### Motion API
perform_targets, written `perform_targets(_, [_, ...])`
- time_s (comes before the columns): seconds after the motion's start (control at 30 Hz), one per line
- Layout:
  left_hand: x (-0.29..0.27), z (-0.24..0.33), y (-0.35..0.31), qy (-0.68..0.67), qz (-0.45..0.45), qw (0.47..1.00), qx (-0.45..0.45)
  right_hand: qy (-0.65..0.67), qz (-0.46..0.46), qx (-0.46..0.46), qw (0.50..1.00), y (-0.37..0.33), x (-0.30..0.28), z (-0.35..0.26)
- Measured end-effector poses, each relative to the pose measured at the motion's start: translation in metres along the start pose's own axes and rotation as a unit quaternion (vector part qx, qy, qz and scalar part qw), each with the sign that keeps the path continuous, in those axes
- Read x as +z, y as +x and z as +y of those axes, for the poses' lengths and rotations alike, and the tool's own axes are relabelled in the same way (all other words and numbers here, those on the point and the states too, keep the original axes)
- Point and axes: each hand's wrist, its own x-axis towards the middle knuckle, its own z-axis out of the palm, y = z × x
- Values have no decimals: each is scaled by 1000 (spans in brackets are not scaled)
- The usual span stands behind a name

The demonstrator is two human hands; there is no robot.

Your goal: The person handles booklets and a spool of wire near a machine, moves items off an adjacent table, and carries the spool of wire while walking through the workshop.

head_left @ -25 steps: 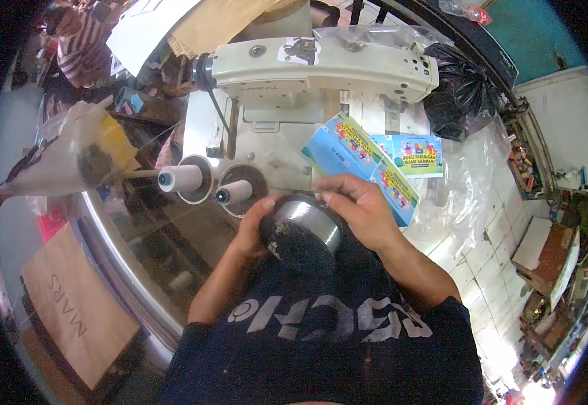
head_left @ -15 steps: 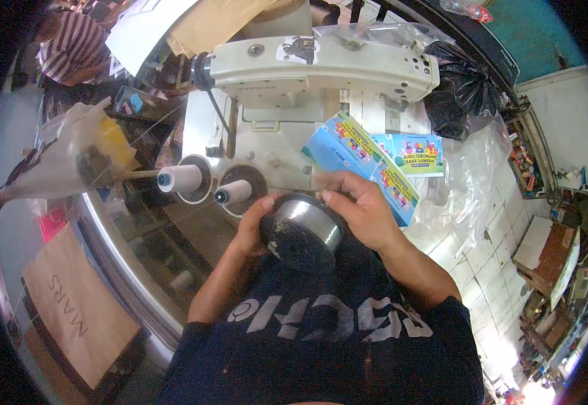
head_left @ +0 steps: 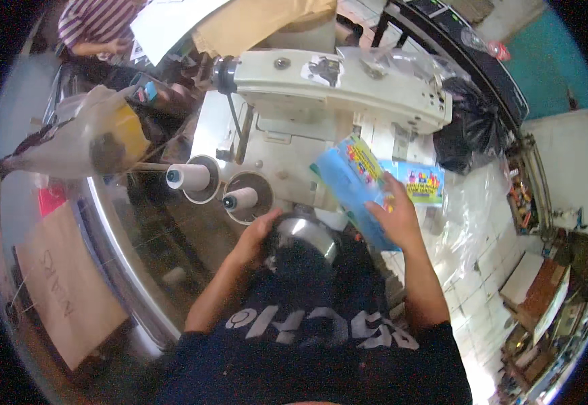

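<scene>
My left hand (head_left: 256, 237) is closed on the side of a spool (head_left: 317, 237) wound with shiny clear line, held in front of my dark shirt. The spool's flat dark side faces toward me. My right hand (head_left: 402, 214) is off the spool, its fingers spread over a blue and yellow printed booklet (head_left: 348, 172). Whether those fingers touch the booklet I cannot tell. A second booklet (head_left: 412, 177) of like colours lies partly behind that hand. Two cones of white thread (head_left: 191, 177) stand in round holders beyond my left hand.
A white sewing machine (head_left: 348, 84) spans the table's far side. A black plastic bag (head_left: 472, 128) and clear plastic sheeting (head_left: 466, 202) lie to the right. A plastic-wrapped bundle (head_left: 98, 135) hangs at left, above a brown paper bag (head_left: 71, 283). Someone in a striped shirt (head_left: 95, 23) is at far left.
My right hand has let go of the spool and moved right, over the booklet, with fingers spread. My left hand still holds the spool. The whole view has shifted slightly.
</scene>
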Motion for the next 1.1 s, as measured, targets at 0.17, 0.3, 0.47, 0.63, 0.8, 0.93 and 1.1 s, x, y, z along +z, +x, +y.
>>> perform_targets(0.17, [-2, -3, -38, 49, -6, 999, 17, -448, -14, -57, 892, 2, 53, 55])
perform_targets(0.3, [-30, -29, -54, -34, 73, 996, 31, -185, 4, -49, 982, 17, 34, 98])
perform_targets(0.47, [-25, -55, -123, -152, 197, 962, 112, -355, 14, -187, 916, 16, -17, 22])
perform_targets(0.63, [-5, -76, -159, -241, 301, 894, 230, -476, -201, -118, 848, 15, 19, 67])
perform_targets(0.8, [22, -15, -198, -253, 321, 844, 348, -201, -268, -209, 919, 22, 44, 19])
perform_targets(0.93, [2, 2, -207, -296, 321, 814, 384, 298, -530, -151, 779, -53, 146, -125])
perform_targets(1.1, [-43, -21, -214, -235, 392, 788, 412, 347, -585, -115, 724, -62, 256, -171])
